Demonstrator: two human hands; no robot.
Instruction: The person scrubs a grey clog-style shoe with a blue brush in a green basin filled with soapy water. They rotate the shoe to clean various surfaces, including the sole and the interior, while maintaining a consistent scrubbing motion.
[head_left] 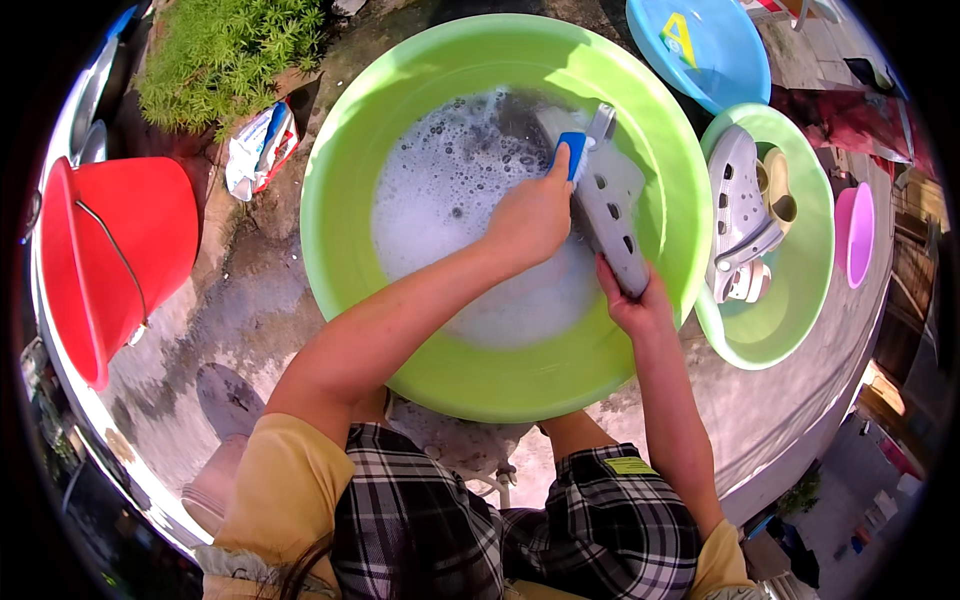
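Observation:
Over the big green basin a grey clog with holes along its side is held tilted. My right hand grips one end of it, low at the basin's right side. My left hand is closed round a blue scrubbing brush, with a finger stretched along its back. The brush's pale bristles press against the clog near its strap. Soapy water with white foam and bubbles fills the basin's bottom; the clog's far end is partly in shadow near the suds.
Right of the basin, a small light-green tub holds another grey clog and smaller footwear. Beyond are a blue basin and a purple tub. A red bucket, a crumpled packet and a green plant are left.

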